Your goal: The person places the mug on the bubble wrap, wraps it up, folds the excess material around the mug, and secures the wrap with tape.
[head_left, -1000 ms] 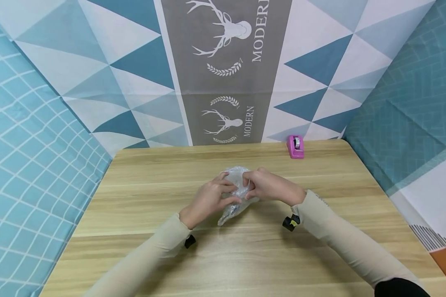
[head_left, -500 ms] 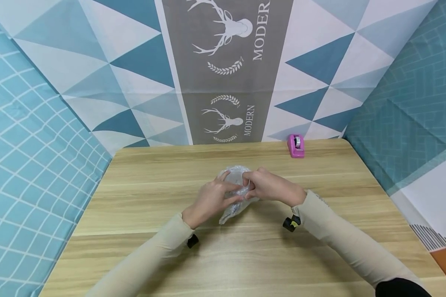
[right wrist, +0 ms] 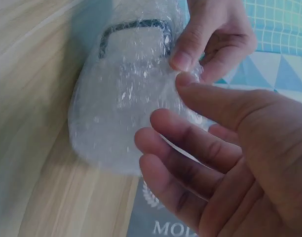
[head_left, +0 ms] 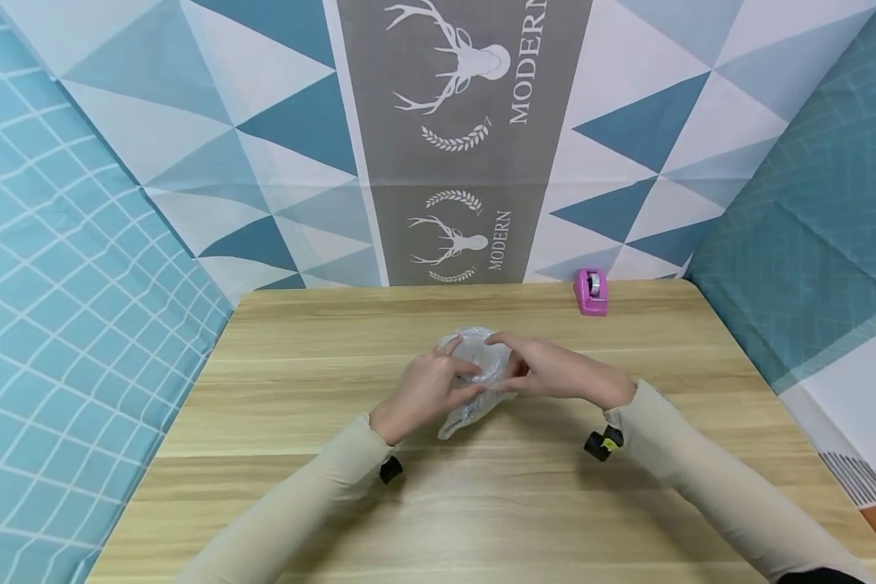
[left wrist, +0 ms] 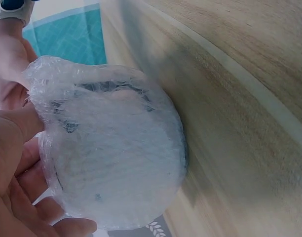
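A rounded white object in clear bubble wrap [head_left: 478, 353] stands between my hands over the table, its wrap trailing toward me in a loose tail. Through the plastic a dark curved outline shows on its side, in both wrist views. My left hand [head_left: 425, 389] grips the wrap at the upper edge, thumb on top and fingers around the side, as the left wrist view shows. My right hand [head_left: 551, 371] is at the opposite side with fingers spread in a loose curve; its fingertips [right wrist: 147, 136] overlap the wrap, and its thumb is close to the left thumb.
A pink tape dispenser [head_left: 591, 294] sits near the far edge of the wooden table [head_left: 445, 503], right of the hands. A patterned cloth [head_left: 299, 162] hangs behind the table, with blue cloths on both sides.
The right hand's fingers have spread apart from a tighter pinch and shifted slightly right. The left hand keeps its place at the wrap. The head view has shifted a little.
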The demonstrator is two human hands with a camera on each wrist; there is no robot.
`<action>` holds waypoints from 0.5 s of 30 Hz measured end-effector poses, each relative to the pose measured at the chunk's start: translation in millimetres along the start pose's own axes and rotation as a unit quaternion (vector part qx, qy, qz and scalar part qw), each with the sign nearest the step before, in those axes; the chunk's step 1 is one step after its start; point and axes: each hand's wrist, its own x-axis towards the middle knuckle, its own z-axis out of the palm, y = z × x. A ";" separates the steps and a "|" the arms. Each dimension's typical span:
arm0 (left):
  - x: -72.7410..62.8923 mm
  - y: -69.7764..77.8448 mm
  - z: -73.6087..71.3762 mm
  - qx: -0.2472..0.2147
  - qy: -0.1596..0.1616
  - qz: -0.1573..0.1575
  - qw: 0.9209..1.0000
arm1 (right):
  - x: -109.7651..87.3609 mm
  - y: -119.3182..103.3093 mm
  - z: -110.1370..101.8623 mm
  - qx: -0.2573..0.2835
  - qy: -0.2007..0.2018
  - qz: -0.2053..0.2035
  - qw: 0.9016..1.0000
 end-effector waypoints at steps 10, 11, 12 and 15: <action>-2.3 0.2 1.1 -0.018 -0.003 -0.006 1.000 | -28.4 32.3 -30.8 -0.012 0.042 0.073 0.996; -2.4 0.1 1.4 -0.018 0.000 -0.004 1.000 | -30.5 36.6 -35.2 -0.011 0.049 0.083 0.995; -2.5 0.1 1.5 -0.020 0.002 -0.003 1.000 | -32.6 40.3 -39.5 -0.013 0.055 0.095 0.994; -2.4 0.0 2.0 -0.026 0.008 -0.001 1.000 | -36.9 49.8 -51.6 -0.014 0.068 0.130 0.989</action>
